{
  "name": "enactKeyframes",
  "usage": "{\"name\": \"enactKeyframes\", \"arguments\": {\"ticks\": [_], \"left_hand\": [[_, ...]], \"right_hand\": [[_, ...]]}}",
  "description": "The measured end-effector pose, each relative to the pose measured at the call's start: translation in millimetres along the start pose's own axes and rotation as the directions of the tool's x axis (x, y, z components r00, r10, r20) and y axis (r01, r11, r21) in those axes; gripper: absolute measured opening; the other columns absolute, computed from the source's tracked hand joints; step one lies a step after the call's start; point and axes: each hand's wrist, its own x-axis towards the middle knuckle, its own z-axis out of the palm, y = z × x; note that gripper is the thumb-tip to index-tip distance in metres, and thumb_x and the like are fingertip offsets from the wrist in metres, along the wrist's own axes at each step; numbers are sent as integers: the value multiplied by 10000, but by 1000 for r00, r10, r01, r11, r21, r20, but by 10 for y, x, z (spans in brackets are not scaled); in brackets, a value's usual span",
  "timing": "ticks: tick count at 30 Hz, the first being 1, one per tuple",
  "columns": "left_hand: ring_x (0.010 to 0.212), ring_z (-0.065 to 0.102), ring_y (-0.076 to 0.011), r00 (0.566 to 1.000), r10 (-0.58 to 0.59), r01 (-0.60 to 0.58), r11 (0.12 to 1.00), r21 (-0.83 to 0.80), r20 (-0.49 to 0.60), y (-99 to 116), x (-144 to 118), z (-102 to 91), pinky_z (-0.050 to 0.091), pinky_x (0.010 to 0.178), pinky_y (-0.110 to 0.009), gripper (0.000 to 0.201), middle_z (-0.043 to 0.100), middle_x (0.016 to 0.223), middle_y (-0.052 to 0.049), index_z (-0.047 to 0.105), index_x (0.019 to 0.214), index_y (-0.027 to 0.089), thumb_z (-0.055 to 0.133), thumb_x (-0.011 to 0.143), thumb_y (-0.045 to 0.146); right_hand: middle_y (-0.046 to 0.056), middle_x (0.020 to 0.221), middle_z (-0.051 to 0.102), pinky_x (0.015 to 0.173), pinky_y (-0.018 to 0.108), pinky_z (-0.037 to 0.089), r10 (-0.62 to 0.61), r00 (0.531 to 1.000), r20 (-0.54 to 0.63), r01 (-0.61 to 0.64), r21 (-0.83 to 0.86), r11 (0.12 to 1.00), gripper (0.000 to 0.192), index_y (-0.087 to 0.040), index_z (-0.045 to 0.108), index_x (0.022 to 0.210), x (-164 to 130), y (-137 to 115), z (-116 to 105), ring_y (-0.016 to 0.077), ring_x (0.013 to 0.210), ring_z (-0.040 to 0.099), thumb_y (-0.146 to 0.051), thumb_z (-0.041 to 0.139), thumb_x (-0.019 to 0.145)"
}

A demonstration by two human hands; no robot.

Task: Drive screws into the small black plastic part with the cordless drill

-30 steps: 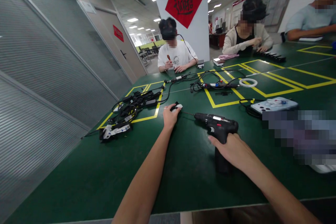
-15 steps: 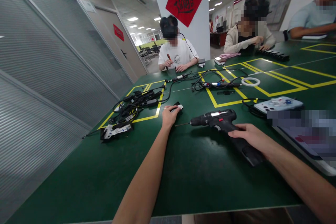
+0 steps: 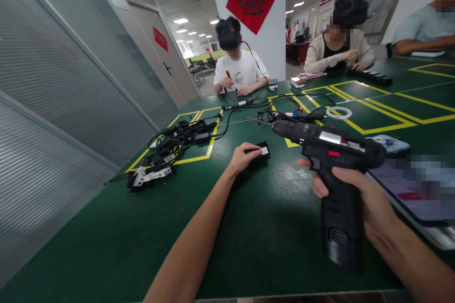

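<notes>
two hands at work: right hand [image 3: 359, 194] grips a black cordless drill [image 3: 330, 170] lifted above the green tabletop [image 3: 106, 246]; left hand [image 3: 243, 156] pins a small black part [image 3: 261, 150] flat. bit not yet touching it.

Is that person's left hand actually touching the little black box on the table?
Touching. The head view shows the left hand with its fingers lying over the small black box.
</notes>
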Motion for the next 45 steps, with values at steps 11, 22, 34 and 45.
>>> {"name": "enactKeyframes", "arguments": {"ticks": [11,22,34,45], "left_hand": [[1019,610,-200,1000,-20,19,999,-43,-6,-27,150,146,465,938,-338,345,661,1096,-84,728,1079,198,696,789,383],[1061,575,-211,999,16,-15,999,-47,29,1,149,113,434,983,-348,230,627,1086,-80,730,974,195,706,759,274],[1095,558,-210,996,41,-35,997,-73,77,-44,167,99,419,1010,-344,231,611,1112,-74,720,993,203,690,774,273],[1010,564,-213,997,-52,54,998,-22,61,-50,179,84,455,921,-344,306,607,1100,-63,696,1026,204,722,741,313]], "right_hand": [[24,764,662,647,316,514,-251,960,-121,225,-193,955,354,-194,662,1088,563,62,3,193,732,626,-396,699,800],[25,839,685,690,344,566,-192,974,-117,112,-490,864,343,-236,650,1084,371,141,-112,199,735,661,-432,672,803],[39,881,698,879,454,559,-286,957,-48,189,-647,739,312,-264,635,1099,338,300,-124,265,952,682,-446,629,846],[27,941,691,802,383,567,-190,981,41,178,-579,796,213,-242,626,1021,319,252,-111,205,841,672,-367,604,849]]}}
